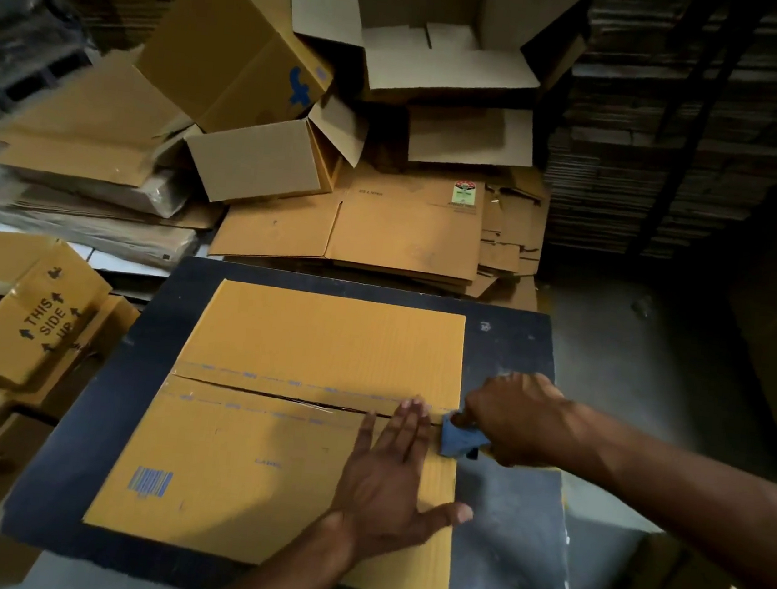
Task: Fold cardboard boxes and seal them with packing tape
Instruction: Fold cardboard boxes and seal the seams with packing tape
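- Cardboard box (298, 423) sits closed, flaps up, on a dark table (513, 510), filling most of the tabletop.
- Two top flaps meet at a seam running left-right across the middle; printed tape (273, 383) lies along the seam, blue marks on it.
- Left hand (387, 479) lies flat on the near flap, fingers straight and spread, fingertips reaching the seam, thumb out toward the right edge.
- Right hand (514, 420) at the seam's right end, fingers curled around a blue tape dispenser (458, 436) that touches the box edge.
- Blue barcode print on near-left part of the flap.
- Far side: flattened cardboard stack (406, 234), several open boxes (449, 39) piled behind it.
- Left: box marked "THIS SIDE UP" (29, 312), tilted.
- Far right: dark stacks of flat cardboard (676, 146).
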A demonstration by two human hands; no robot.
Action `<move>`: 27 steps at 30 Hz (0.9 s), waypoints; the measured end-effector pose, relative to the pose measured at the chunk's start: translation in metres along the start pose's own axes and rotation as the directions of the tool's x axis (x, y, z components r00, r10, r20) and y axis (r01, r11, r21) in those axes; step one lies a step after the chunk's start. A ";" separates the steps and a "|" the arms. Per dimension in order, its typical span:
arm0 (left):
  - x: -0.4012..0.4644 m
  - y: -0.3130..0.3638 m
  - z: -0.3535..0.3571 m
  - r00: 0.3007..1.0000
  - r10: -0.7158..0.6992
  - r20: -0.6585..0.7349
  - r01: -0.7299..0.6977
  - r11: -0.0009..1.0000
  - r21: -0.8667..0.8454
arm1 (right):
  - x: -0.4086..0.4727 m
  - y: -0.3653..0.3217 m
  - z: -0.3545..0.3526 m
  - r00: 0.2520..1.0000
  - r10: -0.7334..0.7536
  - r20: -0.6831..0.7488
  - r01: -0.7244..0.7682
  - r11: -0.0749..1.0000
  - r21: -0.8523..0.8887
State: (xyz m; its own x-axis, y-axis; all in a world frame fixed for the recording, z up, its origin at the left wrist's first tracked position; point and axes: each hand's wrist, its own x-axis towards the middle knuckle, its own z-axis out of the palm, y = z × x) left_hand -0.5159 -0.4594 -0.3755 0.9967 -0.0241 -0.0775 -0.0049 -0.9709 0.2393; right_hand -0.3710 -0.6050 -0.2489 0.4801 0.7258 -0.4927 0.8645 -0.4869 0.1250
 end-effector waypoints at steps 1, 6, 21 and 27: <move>0.004 0.011 0.003 1.000 -0.007 -0.015 0.007 1.000 -0.008 | 0.000 -0.001 -0.001 1.000 0.020 -0.005 -0.020 1.000 -0.004; 0.009 0.025 0.019 0.992 -0.104 -0.064 0.102 0.994 -0.031 | -0.011 0.012 0.006 0.999 0.002 -0.037 0.001 0.997 0.077; 0.014 0.024 0.023 0.997 -0.049 -0.058 0.055 0.993 0.108 | -0.061 0.075 0.038 0.998 0.051 0.027 -0.054 0.987 0.154; 0.016 0.027 0.015 0.997 -0.018 -0.070 0.028 0.989 0.144 | -0.019 0.057 0.072 0.998 0.059 0.016 -0.061 0.971 0.233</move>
State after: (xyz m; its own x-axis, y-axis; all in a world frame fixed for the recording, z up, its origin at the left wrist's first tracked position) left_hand -0.5012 -0.4900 -0.3850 0.9999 0.0100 -0.0137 0.0113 -0.9954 0.0954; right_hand -0.3419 -0.6820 -0.2945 0.5276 0.6878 -0.4985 0.7751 -0.6299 -0.0489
